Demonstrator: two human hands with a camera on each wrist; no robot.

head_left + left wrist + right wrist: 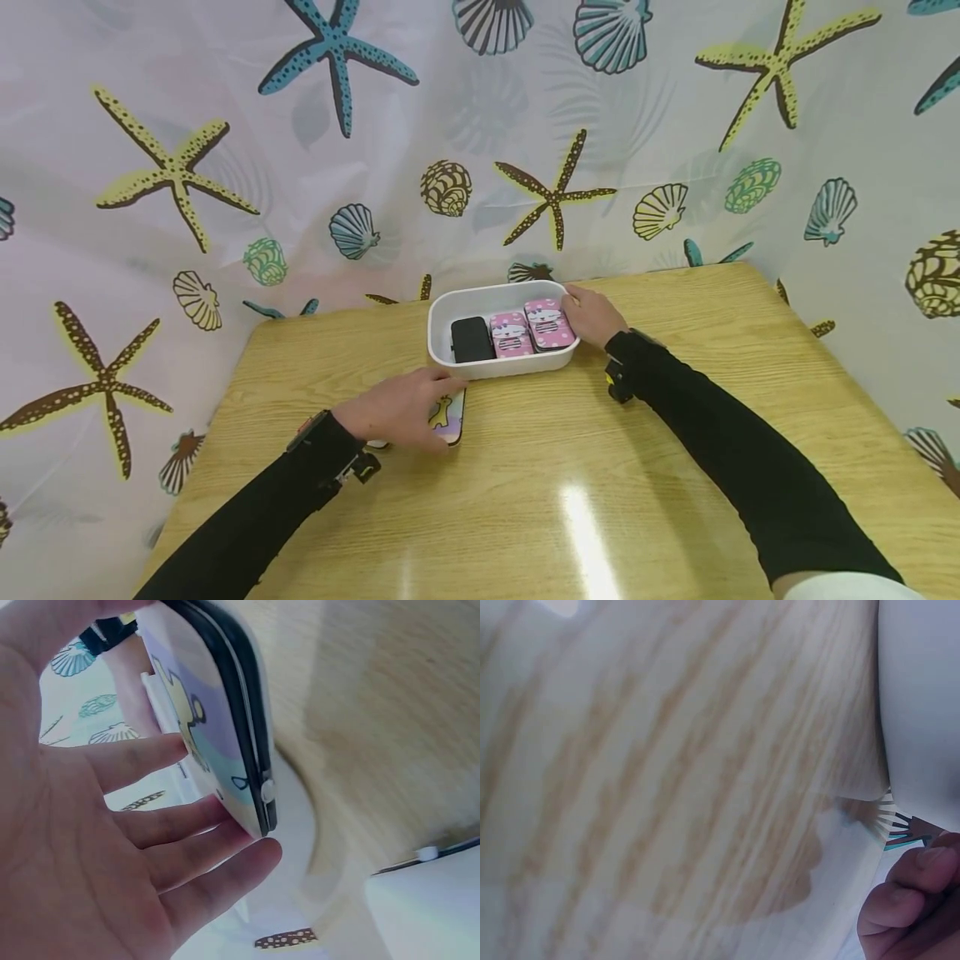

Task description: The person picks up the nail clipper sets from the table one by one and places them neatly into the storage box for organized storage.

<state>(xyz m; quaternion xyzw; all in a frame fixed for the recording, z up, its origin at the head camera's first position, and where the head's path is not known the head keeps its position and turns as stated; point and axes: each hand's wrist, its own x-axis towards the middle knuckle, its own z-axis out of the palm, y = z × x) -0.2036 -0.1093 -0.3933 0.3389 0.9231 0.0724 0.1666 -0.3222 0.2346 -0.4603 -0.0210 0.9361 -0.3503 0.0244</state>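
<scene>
My left hand (401,410) pinches a small flat case (453,417) by its edges, in front of the white bin (517,367). Up close in the left wrist view, the case (214,712) has a pastel cartoon cover, black sides and a little clasp, and stands on edge. My right hand (595,317) grips the right end of the bin at its rim, fingers (930,870) curled. Inside the bin, a black case (472,340) lies left of a pink case (512,335), with another pink case (550,323) at the right end.
Partly under my left hand, a second pale case (435,900) lies on the wooden table (540,467). A white curtain (480,108) printed with starfish and shells hangs behind the table and down its sides.
</scene>
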